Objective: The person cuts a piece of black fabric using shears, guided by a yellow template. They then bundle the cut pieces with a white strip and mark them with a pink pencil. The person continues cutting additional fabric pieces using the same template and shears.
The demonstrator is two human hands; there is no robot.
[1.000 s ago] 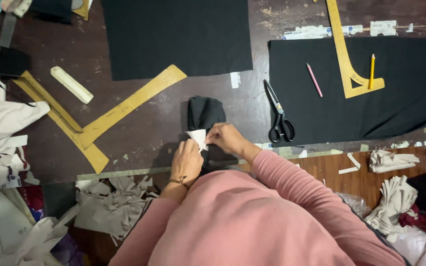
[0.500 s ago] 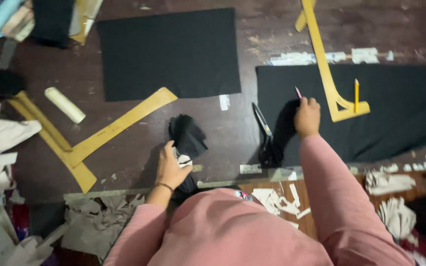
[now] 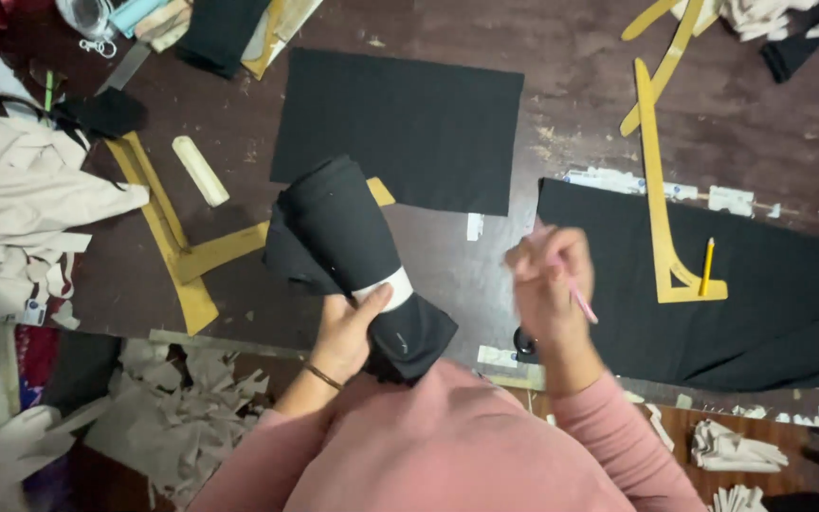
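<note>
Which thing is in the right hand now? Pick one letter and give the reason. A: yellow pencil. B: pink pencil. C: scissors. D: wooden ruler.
B: the right hand grips a thin pink pencil, while the yellow pencil lies on the black fabric beside the wooden ruler.

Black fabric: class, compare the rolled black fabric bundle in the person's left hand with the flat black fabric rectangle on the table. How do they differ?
The rolled black fabric bundle is folded thick, lifted in the left hand, and carries a white tag. The flat black fabric rectangle lies spread in one layer on the dark wooden table, untouched. Both are plain black cloth.
</note>
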